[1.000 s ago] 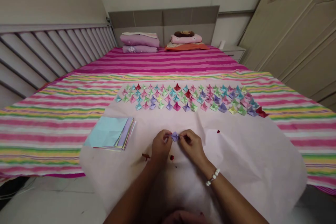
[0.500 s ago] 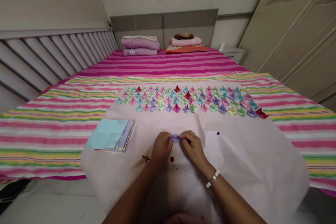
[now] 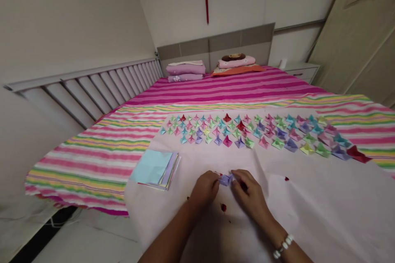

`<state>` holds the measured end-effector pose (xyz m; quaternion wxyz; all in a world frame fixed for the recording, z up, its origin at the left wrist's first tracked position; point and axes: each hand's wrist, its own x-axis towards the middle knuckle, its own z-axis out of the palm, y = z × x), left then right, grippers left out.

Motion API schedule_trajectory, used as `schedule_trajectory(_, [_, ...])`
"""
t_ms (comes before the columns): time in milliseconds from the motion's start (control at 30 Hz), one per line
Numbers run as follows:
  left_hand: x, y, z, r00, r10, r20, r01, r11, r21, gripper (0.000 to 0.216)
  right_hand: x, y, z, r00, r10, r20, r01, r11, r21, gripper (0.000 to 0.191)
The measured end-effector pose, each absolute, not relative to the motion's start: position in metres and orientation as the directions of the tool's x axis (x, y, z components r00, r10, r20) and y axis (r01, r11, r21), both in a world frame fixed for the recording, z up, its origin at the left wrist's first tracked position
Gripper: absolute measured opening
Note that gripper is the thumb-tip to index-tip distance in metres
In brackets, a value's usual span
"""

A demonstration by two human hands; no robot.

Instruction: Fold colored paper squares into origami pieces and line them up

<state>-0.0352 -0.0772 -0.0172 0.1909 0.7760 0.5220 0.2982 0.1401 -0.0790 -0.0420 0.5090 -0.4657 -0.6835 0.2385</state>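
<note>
A small purple folded paper (image 3: 225,180) is held between my two hands, just above the pale sheet (image 3: 197,160). My left hand (image 3: 205,189) pinches its left end between thumb and finger. On the right end, my right hand (image 3: 249,191) grips with the fingertips; a white beaded bracelet (image 3: 283,246) circles that wrist. To the left lies a stack of square papers (image 3: 152,167), light blue on top with purple, yellow and red edges below. Beyond my hands, several rows of small folded paper shapes (image 3: 226,141) stand in many colours.
Dark red marks (image 3: 223,207) show on the pale sheet near my hands, and another small red spot (image 3: 286,178) is farther right. A striped bedspread (image 3: 101,152) surrounds the sheet. Folded bedding (image 3: 186,70) rests by the headboard (image 3: 194,51); a slatted rail (image 3: 101,86) runs along the left.
The view has tilted and shifted, so everything appears farther right and lower. Both hands still hold the purple paper, whose shape looks slightly more opened out between the fingers.
</note>
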Motion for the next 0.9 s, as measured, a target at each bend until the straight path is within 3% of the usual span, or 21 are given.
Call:
schedule_trajectory(200, [-0.078, -0.064, 0.020, 0.127, 0.946, 0.298, 0.793, -0.278, 0.542, 0.019, 0.141, -0.083, -0.045, 0.040, 0.793, 0.608, 0.486, 0.516, -0.705, 0.024])
schedule_trajectory(400, [-0.149, -0.015, 0.051, -0.131, 0.943, 0.307, 0.898, -0.019, 0.440, 0.023, 0.140, -0.082, -0.054, 0.067, 0.773, 0.631, 0.548, 0.500, -0.670, 0.020])
schedule_trajectory(633, [-0.175, 0.028, 0.038, -0.271, 0.947, 0.170, 0.930, 0.212, 0.300, 0.018, 0.140, -0.081, -0.066, 0.053, 0.782, 0.621, 0.563, 0.490, -0.666, 0.021])
schedule_trajectory(900, [-0.176, 0.048, 0.028, -0.328, 0.943, 0.062, 0.929, 0.311, 0.199, 0.030, 0.141, -0.079, -0.068, 0.050, 0.784, 0.619, 0.566, 0.489, -0.664, 0.020])
